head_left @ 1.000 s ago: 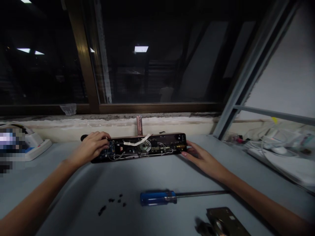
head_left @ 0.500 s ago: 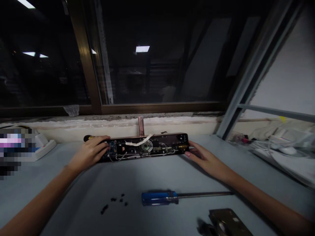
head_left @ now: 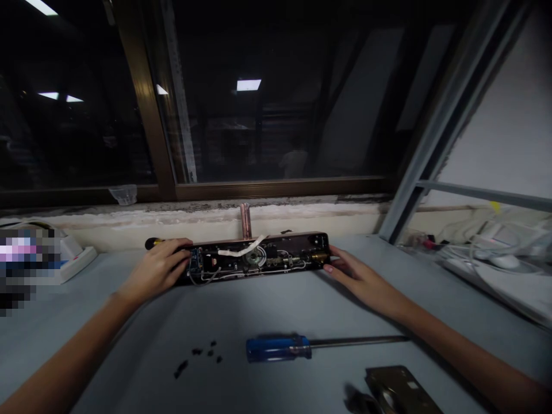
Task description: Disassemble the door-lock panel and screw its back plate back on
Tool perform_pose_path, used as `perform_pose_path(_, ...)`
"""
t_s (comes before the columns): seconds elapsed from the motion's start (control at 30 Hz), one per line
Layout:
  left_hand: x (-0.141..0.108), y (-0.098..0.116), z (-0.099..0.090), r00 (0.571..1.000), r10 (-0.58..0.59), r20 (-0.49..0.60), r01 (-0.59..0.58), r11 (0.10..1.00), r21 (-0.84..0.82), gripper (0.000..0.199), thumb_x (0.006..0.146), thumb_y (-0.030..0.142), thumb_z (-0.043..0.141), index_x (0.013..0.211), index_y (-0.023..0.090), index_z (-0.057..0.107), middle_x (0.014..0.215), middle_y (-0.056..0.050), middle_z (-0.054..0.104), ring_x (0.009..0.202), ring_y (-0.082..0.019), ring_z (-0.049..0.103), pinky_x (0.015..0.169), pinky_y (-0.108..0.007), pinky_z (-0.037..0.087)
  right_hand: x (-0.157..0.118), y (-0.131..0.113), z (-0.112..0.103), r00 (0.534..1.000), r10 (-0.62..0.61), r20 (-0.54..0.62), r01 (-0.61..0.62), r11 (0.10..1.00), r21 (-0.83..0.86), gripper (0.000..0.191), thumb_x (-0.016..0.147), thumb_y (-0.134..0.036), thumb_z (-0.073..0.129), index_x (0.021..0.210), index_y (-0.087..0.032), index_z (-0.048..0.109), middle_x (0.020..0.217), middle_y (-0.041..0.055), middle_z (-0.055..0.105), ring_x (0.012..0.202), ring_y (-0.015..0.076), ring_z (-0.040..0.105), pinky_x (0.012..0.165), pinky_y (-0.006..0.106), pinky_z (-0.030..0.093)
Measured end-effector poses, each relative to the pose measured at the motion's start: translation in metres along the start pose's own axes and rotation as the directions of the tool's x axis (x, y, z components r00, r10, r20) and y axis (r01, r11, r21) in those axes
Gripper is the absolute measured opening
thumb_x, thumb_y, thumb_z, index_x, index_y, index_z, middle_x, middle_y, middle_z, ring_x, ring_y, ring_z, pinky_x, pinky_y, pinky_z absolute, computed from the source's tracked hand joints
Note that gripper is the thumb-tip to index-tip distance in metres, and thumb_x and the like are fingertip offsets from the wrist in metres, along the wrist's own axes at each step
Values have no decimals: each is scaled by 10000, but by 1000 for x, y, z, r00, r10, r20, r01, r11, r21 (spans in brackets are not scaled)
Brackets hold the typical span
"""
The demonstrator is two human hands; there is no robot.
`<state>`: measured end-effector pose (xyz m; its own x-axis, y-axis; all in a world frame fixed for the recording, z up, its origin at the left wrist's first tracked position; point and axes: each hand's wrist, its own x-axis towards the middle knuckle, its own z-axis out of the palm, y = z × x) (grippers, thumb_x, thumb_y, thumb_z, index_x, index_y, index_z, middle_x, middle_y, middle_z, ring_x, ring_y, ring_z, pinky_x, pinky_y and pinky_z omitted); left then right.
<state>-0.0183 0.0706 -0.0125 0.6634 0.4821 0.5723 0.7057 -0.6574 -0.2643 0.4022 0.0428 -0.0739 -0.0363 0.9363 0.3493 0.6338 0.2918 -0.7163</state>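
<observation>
A long dark housing (head_left: 297, 246) lies across the grey table near the wall, its open side showing wires, a blue circuit board and metal parts. A white strip runs over its middle. My left hand (head_left: 161, 267) grips its left end, the fingertips by the circuit board. Around the right end, my right hand (head_left: 351, 273) has its thumb at the front edge and its fingers at the end and behind. A copper-coloured handle (head_left: 245, 221) stands up behind the housing. Nearer me lies a blue-handled screwdriver (head_left: 279, 348), its shaft pointing right.
Several small black screws (head_left: 197, 351) lie at front left, and a dark metal plate (head_left: 401, 388) at front right. A yellow-and-black handle (head_left: 152, 243) shows behind my left hand. White power strip (head_left: 81, 264) at left; cables and white items (head_left: 504, 259) at right.
</observation>
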Motion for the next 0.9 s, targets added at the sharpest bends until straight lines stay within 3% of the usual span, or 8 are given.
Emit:
perform_pose_path(0.2, 1, 4, 1, 998, -61, -27, 61, 998, -8, 299, 913, 292, 376, 880, 148, 636, 1060, -118, 640, 933, -221, 613, 817, -393, 516, 0, 5, 2, 999, 22, -25, -22, 1000, 8, 669, 749, -613, 476, 1264, -188, 451, 1086, 125, 637, 976, 277, 615, 907, 484, 466)
perform_pose_path(0.6, -2, 0, 5, 998, 5, -65, -5, 1000, 0, 246, 914, 234, 402, 916, 136, 628, 1076, -129, 625, 936, -231, 599, 799, -398, 508, 0, 3, 2, 1000, 4, -18, -4, 1000, 1, 619, 783, -562, 475, 1284, -201, 436, 1152, 115, 618, 1002, 257, 611, 933, 459, 453)
perform_pose_path(0.9, 2, 6, 5, 994, -33, -104, 36, 999, 32, 247, 912, 229, 409, 865, 143, 635, 1032, -116, 654, 897, -222, 612, 770, -390, 504, -1, -2, 1, 999, 35, -35, -36, 999, -31, 689, 736, -628, 473, 1257, -179, 457, 1139, 130, 617, 1006, 280, 603, 936, 475, 448)
